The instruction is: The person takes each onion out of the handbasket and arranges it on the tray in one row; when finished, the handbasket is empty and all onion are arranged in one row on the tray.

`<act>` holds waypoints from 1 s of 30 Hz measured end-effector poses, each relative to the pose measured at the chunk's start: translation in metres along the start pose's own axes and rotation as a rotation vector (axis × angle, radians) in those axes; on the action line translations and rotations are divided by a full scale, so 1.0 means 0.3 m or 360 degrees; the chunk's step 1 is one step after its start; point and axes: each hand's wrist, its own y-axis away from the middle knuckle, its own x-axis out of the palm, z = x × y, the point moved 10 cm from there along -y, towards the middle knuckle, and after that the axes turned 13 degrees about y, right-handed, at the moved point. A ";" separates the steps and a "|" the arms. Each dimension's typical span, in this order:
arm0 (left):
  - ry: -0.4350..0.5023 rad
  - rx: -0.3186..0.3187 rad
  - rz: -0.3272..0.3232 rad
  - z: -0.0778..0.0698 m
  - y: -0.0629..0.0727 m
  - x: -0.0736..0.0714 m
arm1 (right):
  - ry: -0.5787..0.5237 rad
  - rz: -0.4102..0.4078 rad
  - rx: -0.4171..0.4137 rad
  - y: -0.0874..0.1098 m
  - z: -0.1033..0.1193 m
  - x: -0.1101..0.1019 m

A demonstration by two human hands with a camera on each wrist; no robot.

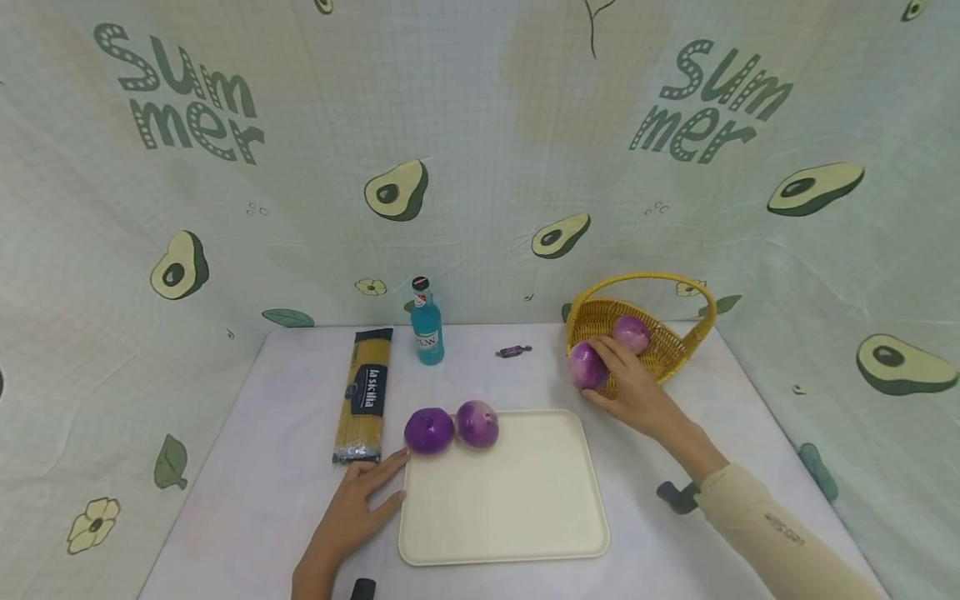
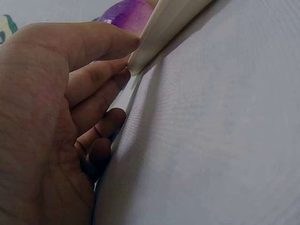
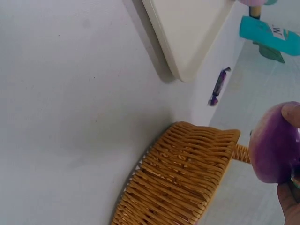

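My right hand (image 1: 636,395) grips a purple onion (image 1: 587,366) at the left rim of the yellow wicker basket (image 1: 664,352). Another purple onion (image 1: 631,333) lies inside that basket. In the right wrist view the held onion (image 3: 276,143) is off the table, with fingertips on its side. My left hand (image 1: 358,508) touches the left edge of the cream tray (image 1: 502,508) with its fingertips; the left wrist view shows thumb and fingers at the tray's rim (image 2: 164,28). Two purple onions, one darker (image 1: 429,431) and one paler (image 1: 477,424), sit at the tray's far left corner.
A pack of spaghetti (image 1: 363,396) lies left of the tray. A blue bottle (image 1: 427,325) stands upright at the back, and a small wrapped candy (image 1: 513,352) lies between bottle and basket. A printed cloth (image 1: 480,108) hangs behind the table.
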 end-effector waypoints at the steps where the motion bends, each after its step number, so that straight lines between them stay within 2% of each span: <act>1: -0.0004 0.0005 -0.0001 0.000 0.000 0.000 | -0.0004 -0.0001 0.0001 0.001 0.001 0.000; 14: 0.0027 -0.0069 0.0036 0.014 -0.001 0.004 | -0.0008 -0.0008 -0.0008 0.005 0.017 0.003; 30: 0.0028 -0.0081 0.0037 0.013 -0.002 0.003 | -0.0001 -0.0105 -0.0076 0.011 0.043 -0.010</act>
